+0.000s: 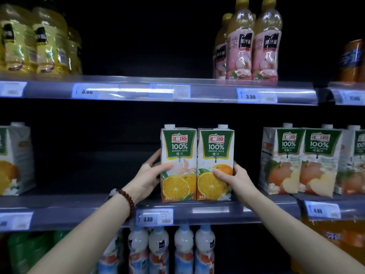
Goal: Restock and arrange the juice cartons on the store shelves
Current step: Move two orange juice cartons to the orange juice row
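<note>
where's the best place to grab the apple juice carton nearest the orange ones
Grip the apple juice carton across its flat side panels at mid-height, coming straight in from the front. Its left face is exposed to the gap; the right side touches its neighbour, so ease it forward first.

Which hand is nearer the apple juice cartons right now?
Right. The right hand grips the right-hand orange carton, just left of the apple juice cartons; the left hand holds the far one.

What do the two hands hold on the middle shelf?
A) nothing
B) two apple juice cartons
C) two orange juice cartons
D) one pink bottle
C: the left hand and the right hand press from outside on two orange juice cartons standing side by side.
</note>
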The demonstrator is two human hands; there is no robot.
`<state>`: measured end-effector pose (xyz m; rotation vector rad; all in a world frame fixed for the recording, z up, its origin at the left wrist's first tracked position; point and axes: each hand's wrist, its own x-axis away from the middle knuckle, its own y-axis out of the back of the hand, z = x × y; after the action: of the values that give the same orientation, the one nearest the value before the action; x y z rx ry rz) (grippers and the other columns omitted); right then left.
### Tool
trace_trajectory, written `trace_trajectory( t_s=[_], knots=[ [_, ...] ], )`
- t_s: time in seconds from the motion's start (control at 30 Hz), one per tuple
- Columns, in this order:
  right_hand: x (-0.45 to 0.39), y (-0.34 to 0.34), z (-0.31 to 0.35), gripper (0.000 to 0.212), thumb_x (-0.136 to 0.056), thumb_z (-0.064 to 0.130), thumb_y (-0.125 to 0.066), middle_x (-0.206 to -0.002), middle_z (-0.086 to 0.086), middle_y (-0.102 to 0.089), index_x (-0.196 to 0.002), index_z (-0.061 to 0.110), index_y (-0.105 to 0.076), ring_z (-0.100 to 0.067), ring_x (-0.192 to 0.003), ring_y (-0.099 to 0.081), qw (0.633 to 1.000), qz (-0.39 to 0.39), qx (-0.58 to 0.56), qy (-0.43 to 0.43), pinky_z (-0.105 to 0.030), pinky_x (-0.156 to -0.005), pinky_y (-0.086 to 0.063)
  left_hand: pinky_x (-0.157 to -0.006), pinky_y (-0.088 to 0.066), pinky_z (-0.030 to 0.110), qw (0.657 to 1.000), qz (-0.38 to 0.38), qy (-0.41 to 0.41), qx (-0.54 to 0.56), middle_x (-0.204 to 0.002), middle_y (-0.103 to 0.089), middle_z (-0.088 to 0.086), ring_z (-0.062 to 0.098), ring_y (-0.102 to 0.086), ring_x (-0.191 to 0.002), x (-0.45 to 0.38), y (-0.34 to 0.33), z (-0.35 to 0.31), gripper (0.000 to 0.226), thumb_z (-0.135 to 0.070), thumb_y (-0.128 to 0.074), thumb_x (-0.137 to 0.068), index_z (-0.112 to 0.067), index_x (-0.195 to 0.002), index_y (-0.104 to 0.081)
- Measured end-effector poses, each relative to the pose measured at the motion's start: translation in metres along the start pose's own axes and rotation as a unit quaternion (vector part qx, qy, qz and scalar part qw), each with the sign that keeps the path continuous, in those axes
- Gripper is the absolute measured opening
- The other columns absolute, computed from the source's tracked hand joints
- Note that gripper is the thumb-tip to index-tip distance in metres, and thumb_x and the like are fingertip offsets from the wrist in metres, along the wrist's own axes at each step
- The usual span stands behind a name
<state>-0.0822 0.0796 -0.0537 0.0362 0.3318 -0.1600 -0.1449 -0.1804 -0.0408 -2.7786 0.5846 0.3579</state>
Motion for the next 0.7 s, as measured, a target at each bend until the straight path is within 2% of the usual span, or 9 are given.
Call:
trace_trajectory(
  t_s=[0.1,0.17,0.3,0.37,0.43,0.47,0.57,0.63,0.7],
  knots=[
    [0.011,-0.003,0.001,0.048,-0.064,0.047,-0.082,-0.097,0.008,-0.072,-0.105,0.027,-0.064,-0.009,-0.086,-0.07,0.988,-0.076,0.131,0.034,-0.027,-0.07,-0.058,-0.068,-0.059,0.028,1.0,-0.002,-0.01,0.002,-0.108,-0.074,0.005,0.021,-0.071,-0.098,0.008,0.0,0.004,0.07,-0.018,-0.079,-0.066,-0.037,-0.126,-0.047],
    [0.02,-0.009,0.004,0.047,-0.065,0.051,-0.08,-0.09,0.012,-0.069,-0.101,0.026,-0.063,-0.006,-0.082,-0.066,0.963,-0.15,0.213,0.063,-0.022,-0.071,-0.052,-0.073,-0.059,0.028,1.0,-0.015,-0.025,-0.003,-0.111,-0.074,0.004,0.02,-0.07,-0.103,0.013,-0.001,0.006,0.075,-0.019,-0.078,-0.071,-0.028,-0.137,-0.043],
    [0.036,-0.029,0.008,0.061,-0.065,0.039,-0.085,-0.102,-0.006,-0.064,-0.111,0.01,-0.056,-0.022,-0.093,-0.061,0.926,-0.266,0.253,0.087,-0.037,-0.088,-0.049,-0.078,-0.059,0.025,0.996,-0.051,-0.04,-0.067,-0.113,-0.072,-0.001,0.014,-0.069,-0.104,0.023,-0.006,0.001,0.063,-0.011,-0.07,-0.085,-0.014,-0.141,-0.043],
    [0.044,-0.038,0.011,0.058,-0.068,0.029,-0.085,-0.107,-0.011,-0.062,-0.111,0.008,-0.053,-0.027,-0.098,-0.059,0.914,-0.291,0.273,0.078,-0.037,-0.089,-0.047,-0.071,-0.056,0.016,0.987,-0.072,-0.057,-0.135,-0.112,-0.068,-0.006,0.006,-0.067,-0.1,0.028,-0.007,-0.004,0.062,-0.015,-0.072,-0.084,-0.013,-0.139,-0.045],
    [0.051,-0.046,0.013,0.05,-0.071,0.02,-0.082,-0.107,-0.013,-0.059,-0.11,0.008,-0.053,-0.029,-0.099,-0.056,0.899,-0.313,0.3,0.064,-0.032,-0.083,-0.041,-0.062,-0.052,0.008,0.968,-0.103,-0.073,-0.219,-0.108,-0.066,-0.008,-0.004,-0.062,-0.09,0.035,-0.005,-0.01,0.056,-0.019,-0.076,-0.081,-0.015,-0.133,-0.054],
    [0.054,-0.052,0.014,0.046,-0.073,0.017,-0.08,-0.106,-0.013,-0.057,-0.109,0.008,-0.053,-0.029,-0.098,-0.055,0.892,-0.32,0.313,0.058,-0.03,-0.079,-0.038,-0.064,-0.052,0.01,0.956,-0.111,-0.078,-0.261,-0.107,-0.068,-0.007,-0.002,-0.062,-0.088,0.039,-0.002,-0.013,0.051,-0.02,-0.076,-0.08,-0.017,-0.127,-0.058],
    [0.062,-0.077,0.019,0.038,-0.075,0.015,-0.076,-0.105,-0.013,-0.058,-0.105,0.009,-0.054,-0.028,-0.094,-0.054,0.885,-0.296,0.357,0.031,-0.027,-0.073,-0.034,-0.082,-0.056,0.03,0.926,-0.092,-0.07,-0.361,-0.101,-0.071,0.002,0.014,-0.066,-0.093,0.053,0.015,-0.023,0.031,-0.02,-0.075,-0.079,-0.017,-0.109,-0.068],
    [0.068,-0.099,0.026,0.035,-0.073,0.016,-0.077,-0.096,-0.009,-0.061,-0.1,0.011,-0.056,-0.026,-0.088,-0.055,0.886,-0.257,0.385,0.011,-0.027,-0.07,-0.035,-0.075,-0.052,0.018,0.909,-0.06,-0.064,-0.406,-0.097,-0.071,0.002,0.015,-0.066,-0.09,0.063,0.032,-0.032,0.022,-0.019,-0.073,-0.08,-0.018,-0.102,-0.07],
    [0.074,-0.124,0.034,0.033,-0.072,0.016,-0.079,-0.085,-0.004,-0.059,-0.097,0.012,-0.058,-0.023,-0.083,-0.056,0.89,-0.206,0.408,0.001,-0.026,-0.064,-0.034,-0.064,-0.041,0.004,0.892,-0.032,-0.063,-0.447,-0.094,-0.071,0.0,0.009,-0.063,-0.086,0.073,0.052,-0.043,0.017,-0.019,-0.072,-0.081,-0.019,-0.098,-0.071]
  ],
)
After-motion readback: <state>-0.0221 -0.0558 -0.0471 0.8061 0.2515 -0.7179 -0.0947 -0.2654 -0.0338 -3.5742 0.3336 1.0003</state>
